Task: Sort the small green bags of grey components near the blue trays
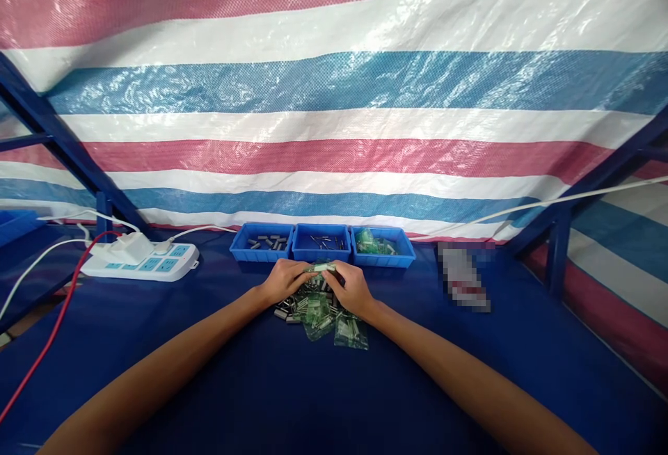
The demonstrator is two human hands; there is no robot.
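Observation:
My left hand (284, 279) and my right hand (352, 288) meet over a pile of small green plastic bags and grey metal parts (318, 316) on the blue table cover (313, 399). Together they pinch a small green bag (322, 268) between their fingertips, with the fingers of both curled. Just behind the hands stand three blue trays: the left tray (261, 242) holds grey metal pieces, the middle tray (320, 242) holds thin dark pins, the right tray (383, 245) holds filled green bags.
A white power strip (143, 261) with a plugged charger and white and red cables lies at the left. A blurred packet (463, 277) lies at the right. A striped tarp (334, 93) hangs behind, and blue metal frame bars (561, 246) stand at both sides.

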